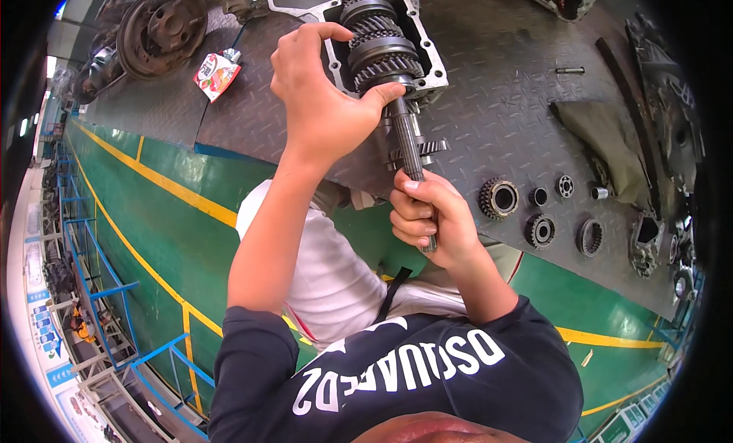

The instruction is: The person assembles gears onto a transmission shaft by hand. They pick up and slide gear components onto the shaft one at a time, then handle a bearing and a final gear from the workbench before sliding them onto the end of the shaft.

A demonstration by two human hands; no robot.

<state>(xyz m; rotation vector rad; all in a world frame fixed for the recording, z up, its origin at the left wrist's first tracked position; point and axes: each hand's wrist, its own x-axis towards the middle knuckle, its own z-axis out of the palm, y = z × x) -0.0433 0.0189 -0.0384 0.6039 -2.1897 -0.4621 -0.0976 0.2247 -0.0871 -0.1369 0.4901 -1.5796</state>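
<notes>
A gear shaft (376,24) with several toothed gears lies in the open metal gearbox housing (433,57). Its long splined end (405,134) sticks out of the housing toward me. My right hand (437,214) is closed around the near end of that splined shaft, thumb along its top. Over the left side of the gears, my left hand (321,99) is spread in a wide C. Its thumb touches the collar at the gear stack's near end, and a fingertip reaches the side of a farther gear. A smaller toothed gear (433,147) shows beside the shaft, below the housing.
On the patterned metal bench (489,130) at the right lie a synchronizer hub (498,198), a bearing (564,186), a toothed ring (589,237) and a dark cloth (599,141). A brake drum assembly (162,29) and a small packet (217,76) are at the left.
</notes>
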